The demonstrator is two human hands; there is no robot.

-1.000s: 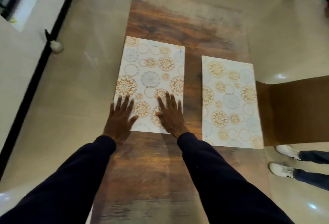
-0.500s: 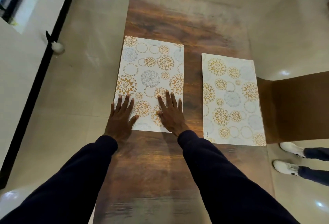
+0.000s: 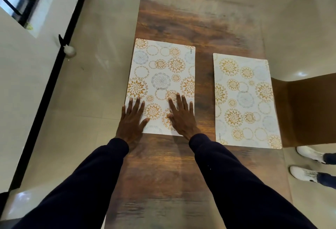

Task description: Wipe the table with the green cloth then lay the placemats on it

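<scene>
The table [image 3: 181,19] has a long, dark wood-grain top. The left mat [image 3: 163,76] lies flat along its left edge. The right mat [image 3: 243,101] lies flat along its right edge, slightly nearer. A bare strip separates them.

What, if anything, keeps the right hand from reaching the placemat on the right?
Probably nothing, so yes. The right hand lies flat on the left placemat, and only a bare strip of the wooden table separates it from the right placemat, which lies flat with nothing on it.
</scene>
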